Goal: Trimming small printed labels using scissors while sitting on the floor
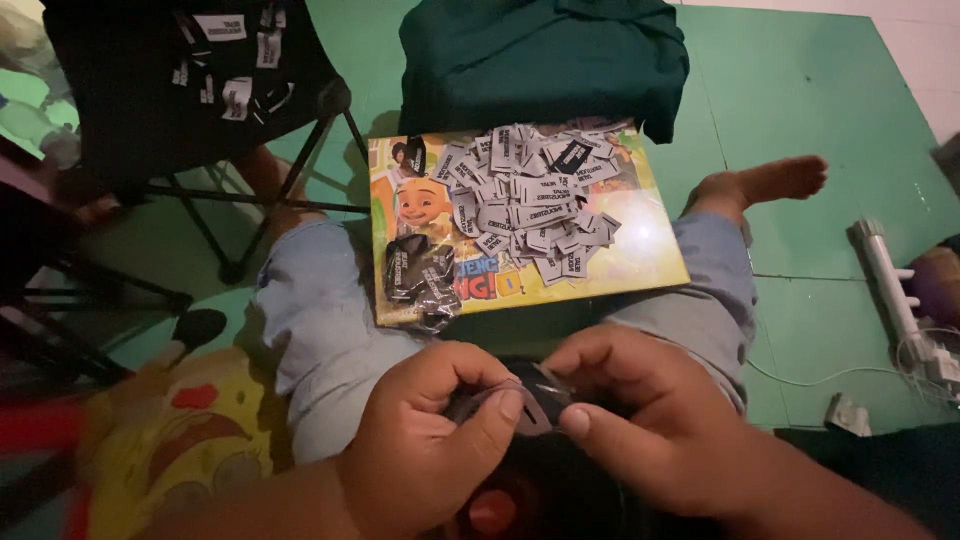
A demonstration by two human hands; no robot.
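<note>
Both hands meet low in the view, over the person's lap. The left hand (425, 430) and the right hand (640, 420) are each pinched shut on the same small grey woven fabric label (520, 400), thumb and forefinger of each hand closed on its 2 ends, so the strip spans the short gap between them. A dark fabric edge lies under it, though the blur hides how the 2 are joined.

Judging by how it bends between the fingertips, the label is very light, thin and limp, with no stiffness to speak of. It should fold or crease easily and is unlikely to break, but a loose grip could let it slide or flutter away. The surest hold seems to be at the short ends, with fingertips only, as both hands have it.

Just beyond the hands, resting across the person's knees, is a glossy yellow cartoon-printed board (640, 262) carrying a heap of grey and white woven labels (530, 205), and near its left edge a bundle of black labels in clear wrap (418, 275). Farther off lies a folded dark green cloth (545, 60) on the green floor (800, 130). Far to the right of the right hand sits a white power strip (895, 290).
</note>
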